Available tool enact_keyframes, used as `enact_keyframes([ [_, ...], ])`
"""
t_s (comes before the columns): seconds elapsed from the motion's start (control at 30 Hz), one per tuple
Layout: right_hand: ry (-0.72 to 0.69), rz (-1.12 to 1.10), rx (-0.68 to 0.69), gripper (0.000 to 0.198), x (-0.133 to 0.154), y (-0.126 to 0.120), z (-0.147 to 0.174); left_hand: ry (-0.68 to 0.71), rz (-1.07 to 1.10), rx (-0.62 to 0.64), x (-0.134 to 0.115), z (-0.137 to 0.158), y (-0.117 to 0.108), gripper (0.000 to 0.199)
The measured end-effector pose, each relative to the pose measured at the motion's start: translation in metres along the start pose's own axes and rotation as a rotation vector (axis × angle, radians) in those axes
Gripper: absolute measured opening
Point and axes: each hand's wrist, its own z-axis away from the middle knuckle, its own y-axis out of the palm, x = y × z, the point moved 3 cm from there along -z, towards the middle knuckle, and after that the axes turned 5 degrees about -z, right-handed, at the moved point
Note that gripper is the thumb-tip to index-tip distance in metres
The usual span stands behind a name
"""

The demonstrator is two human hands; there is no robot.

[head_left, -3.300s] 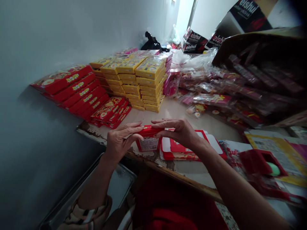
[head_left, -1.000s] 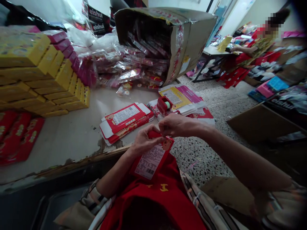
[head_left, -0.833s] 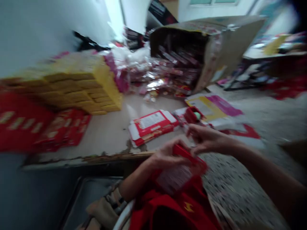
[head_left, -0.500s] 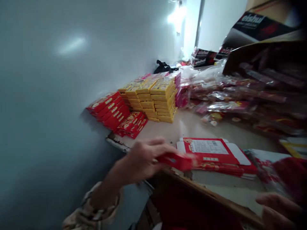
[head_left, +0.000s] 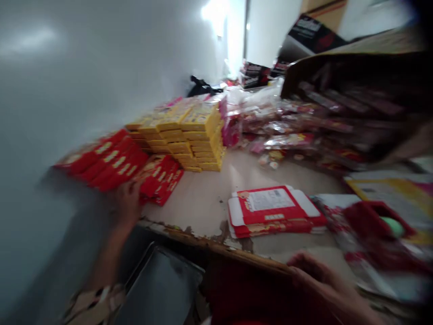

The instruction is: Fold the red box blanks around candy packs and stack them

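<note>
My left hand reaches to the far left of the table. Its fingers are curled on the near end of a red box in the low pile of red boxes, though blur softens the grip. Against the wall leans a slanted row of more red boxes. At the table's front edge my right hand holds nothing, its thumb and fingers apart. Just beyond it lies a small stack of flattened red cartons with white flaps.
Yellow boxes form a tall stack behind the red ones. Plastic-wrapped packets fill the back right beside an open cardboard carton. A dark red holder with something green sits at right. The table's front edge is chipped; a grey panel stands below it.
My left hand has carried a red box leftward from beside the flattened cartons to the red pile. My right hand shows more fully at the table edge. The view has shifted right.
</note>
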Motion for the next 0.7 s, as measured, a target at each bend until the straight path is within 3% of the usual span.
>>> enact_keyframes([
  [0.07,-0.071,0.027,-0.076,0.037,0.016,-0.009,-0.006,-0.023,-0.079,-0.128,-0.031,0.008,0.008,0.050],
  [0.1,-0.117,0.041,-0.160,0.036,0.025,-0.016,-0.013,0.006,-0.047,-0.141,-0.059,0.010,0.016,0.052],
  [0.17,-0.210,0.031,-0.367,0.036,0.042,-0.032,-0.034,0.135,0.169,-0.097,-0.138,0.011,0.036,0.036],
  [0.23,-0.262,0.024,-0.536,0.037,0.053,-0.047,-0.058,0.357,0.375,0.204,-0.235,0.008,0.064,0.029],
  [0.27,-0.269,0.031,-0.591,0.038,0.055,-0.054,-0.071,0.400,0.417,0.360,-0.280,0.004,0.079,0.037],
  [0.3,-0.270,0.046,-0.626,0.039,0.056,-0.059,-0.083,0.438,0.423,0.523,-0.319,-0.001,0.094,0.048],
  [0.37,-0.270,0.085,-0.674,0.040,0.052,-0.068,-0.102,0.489,0.432,0.668,-0.372,-0.017,0.121,0.054],
  [0.43,-0.279,0.116,-0.707,0.040,0.046,-0.075,-0.112,0.534,0.452,0.758,-0.395,-0.034,0.140,0.051],
  [0.53,-0.297,0.148,-0.739,0.042,0.043,-0.078,-0.116,0.602,0.526,0.832,-0.399,-0.057,0.143,0.043],
  [0.7,-0.425,0.038,-0.843,0.071,0.058,-0.063,-0.102,0.775,0.715,1.044,-0.403,-0.075,0.095,0.031],
])
